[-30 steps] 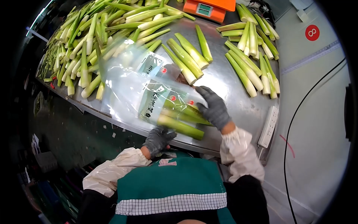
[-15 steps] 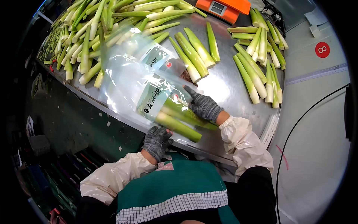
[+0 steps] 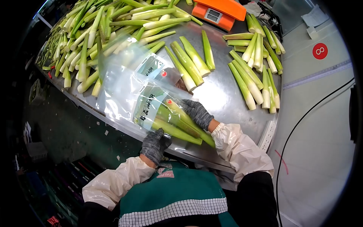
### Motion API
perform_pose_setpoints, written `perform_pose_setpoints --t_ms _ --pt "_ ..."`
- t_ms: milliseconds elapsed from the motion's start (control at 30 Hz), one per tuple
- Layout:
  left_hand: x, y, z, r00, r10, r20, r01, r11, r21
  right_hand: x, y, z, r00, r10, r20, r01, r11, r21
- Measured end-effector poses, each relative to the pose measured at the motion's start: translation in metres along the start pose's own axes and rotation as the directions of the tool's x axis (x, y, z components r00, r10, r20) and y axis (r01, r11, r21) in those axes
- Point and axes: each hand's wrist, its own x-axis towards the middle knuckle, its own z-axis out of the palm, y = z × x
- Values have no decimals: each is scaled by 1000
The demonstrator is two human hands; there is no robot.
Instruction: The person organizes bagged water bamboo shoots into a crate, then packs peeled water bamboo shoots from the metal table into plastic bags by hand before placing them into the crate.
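Observation:
A clear printed plastic bag (image 3: 149, 106) lies at the near edge of the metal table, with several green-white stalks (image 3: 177, 130) partly inside it. My left hand (image 3: 154, 145), in a grey glove, is closed on the bag's near edge at its opening. My right hand (image 3: 197, 114), also gloved, lies along the far edge of the bag's opening, over the stalks; its fingertips are pressed together on the plastic. Another printed bag (image 3: 145, 64) lies just beyond, partly under the first, with a brown patch beside it.
A large heap of stalks (image 3: 81, 49) covers the table's (image 3: 223, 121) far left. Several loose stalks (image 3: 189, 56) lie beyond my right hand. More stalks (image 3: 251, 75) are grouped at the right. An orange scale (image 3: 221, 13) stands at the back, and a black cable (image 3: 298, 119) hangs at the right.
My left hand has closed on the bag's near edge. The bag's opening has come further over the stalks, and my right hand has shifted slightly along it. The whole view has shifted a little.

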Motion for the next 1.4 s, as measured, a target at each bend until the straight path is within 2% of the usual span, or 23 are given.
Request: perform_pose_setpoints --t_ms 33,100,167,267,300,467,533,567,667,800,833,867,933,1000,1067,1100,1167,1200,1233,1267,1300,1333,1400 --pt "3 -5 -9 1000 0 -2 0 1000 -2 -2 -11 1 998 59 -15 -58 997 41" --pt "8 -12 -26 933 291 210 -353 850 391 -2 -15 4 991 125 -42 -121 989 83" --pt "5 -13 -27 860 424 283 -510 697 505 2 -7 4 995 51 -87 -60 994 -95" --pt "-5 -10 -10 852 484 198 -503 653 566 6 -3 3 992 -46 -115 -5 913 -408" --pt "-7 -7 -12 896 414 163 -442 788 429 6 -3 1 987 -133 -96 68 865 -498" --pt "-20 16 0 959 243 148 -283 863 419 5 3 8 967 -130 -221 28 910 -414" --pt "-23 22 2 914 340 220 -403 823 401 0 -4 6 990 130 -63 -140 973 -185" --pt "-33 34 14 843 441 309 -533 605 591 -6 -15 2 995 91 50 -72 950 -303" --pt "-69 67 52 872 409 270 -486 647 588 -16 -39 -2 966 125 226 -77 975 -208" --pt "-103 96 78 632 431 644 -651 -154 743 -42 -65 -25 939 -213 268 285 921 -267" --pt "-113 99 87 821 388 418 -570 529 629 -50 -77 -32 930 -252 267 323 906 -272" --pt "-121 102 93 949 158 273 -218 955 204 -58 -89 -40 919 -290 266 361 890 -278" --pt "-132 109 99 940 69 334 -145 967 208 -80 -127 -61 836 -387 390 520 786 -334" --pt "-140 109 109 951 -55 306 -5 981 192 -103 -139 -70 963 -157 219 165 986 -16" --pt "-145 107 121 951 -37 307 -61 951 303 -122 -143 -80 991 49 121 -87 941 326" --pt "-146 107 127 945 -81 316 -64 904 422 -130 -142 -86 945 -324 36 325 945 -29" --pt "-142 116 133 809 -345 475 285 938 196 -136 -136 -82 827 -563 1 536 786 -307" --pt "-135 111 132 801 -346 488 282 938 203 -139 -133 -80 745 -667 -16 592 671 -446" --pt "-121 100 130 779 -112 616 -197 890 411 -140 -117 -78 930 -299 -212 307 952 6" --pt "-104 91 126 636 57 770 -633 610 477 -144 -129 -72 966 -18 -260 101 946 308" --pt "-94 90 129 725 -66 685 -345 827 444 -149 -140 -65 921 264 -286 -38 792 610" --pt "-89 91 137 793 -186 580 -21 943 331 -152 -140 -64 918 259 -300 -27 796 605" --pt "-95 93 144 777 -426 464 399 903 162 -156 -134 -62 922 181 -343 147 656 741"
